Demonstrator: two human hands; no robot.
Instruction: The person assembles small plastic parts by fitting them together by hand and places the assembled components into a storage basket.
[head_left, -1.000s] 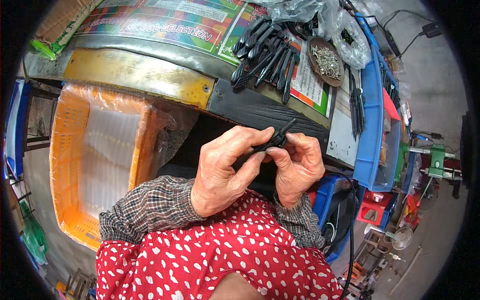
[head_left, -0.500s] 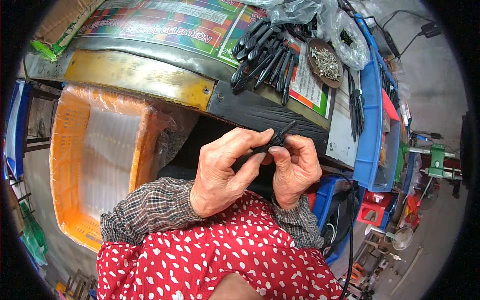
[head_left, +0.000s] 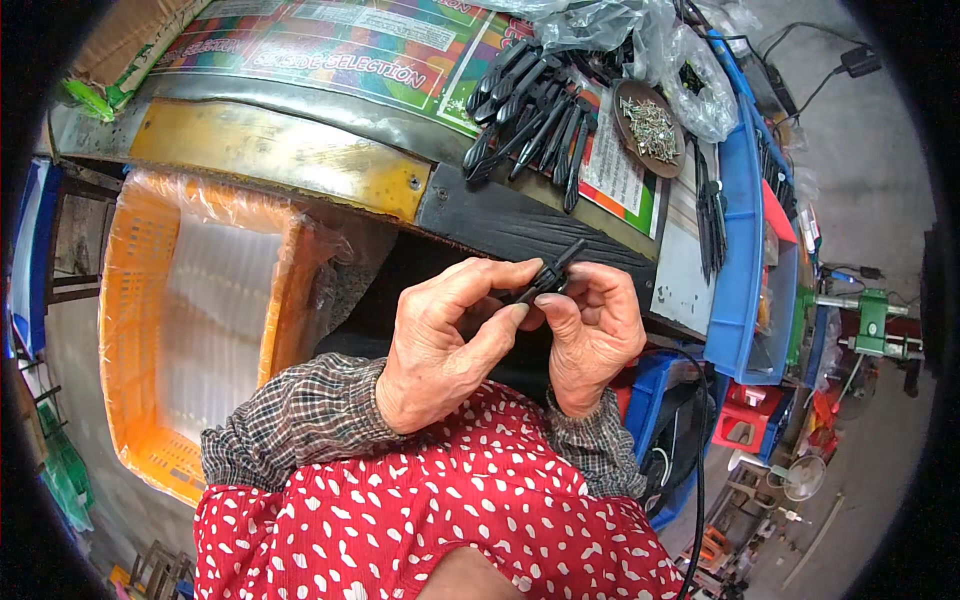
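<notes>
Between the fingertips of both hands is a small black plastic part (head_left: 546, 277), held just off the near edge of the bench. A thin stem of it sticks up and to the right; much of the rest is covered by fingers. My left hand (head_left: 445, 335) pinches it with thumb and forefinger. From the other side my right hand (head_left: 592, 335) grips it, thumb bent inward and fingers curled. Beyond the hands, a heap of black plastic handle-shaped parts (head_left: 530, 110) lies on a printed sheet. Beside that heap sits a round brown dish (head_left: 671, 165) full of small metal screws or pins (head_left: 648, 125).
At left stands an orange plastic crate (head_left: 135, 340) lined with clear film, with translucent pieces inside. A blue bin (head_left: 738, 250) lines the bench's right side, with slim black parts (head_left: 711, 215) beside it. A black cable (head_left: 697, 500) hangs at my right. Clear plastic bags (head_left: 700, 90) lie at the back.
The black part has turned slightly between the fingers, and more of its body shows. My left thumb and forefinger have shifted a little; both hands stay in nearly the same place.
</notes>
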